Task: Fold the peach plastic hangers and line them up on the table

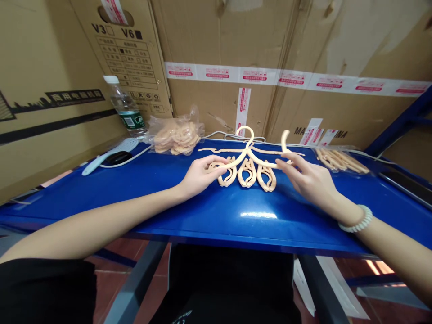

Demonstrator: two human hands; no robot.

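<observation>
A beige folding clothes hanger (255,157) is held up over the table between my two hands, its hook at the top. My left hand (204,174) pinches the hanger's left arm between thumb and fingers. On the other side my right hand (308,177) has its fingers closed around the right arm, where a curved end piece (284,140) sticks upward. Just beneath lie folded hangers, one in the middle (247,184) and one to the right (269,186), with another partly behind my left fingers. Behind them lies a spread-out hanger (222,150).
A clear bag of folded hangers (177,137) lies at the back left, near a water bottle (131,118) and a hairbrush (110,155). Bagged beige pieces (342,160) and a dark flat device (410,186) sit on the right. Cardboard boxes (216,36) wall the blue table's (219,216) back.
</observation>
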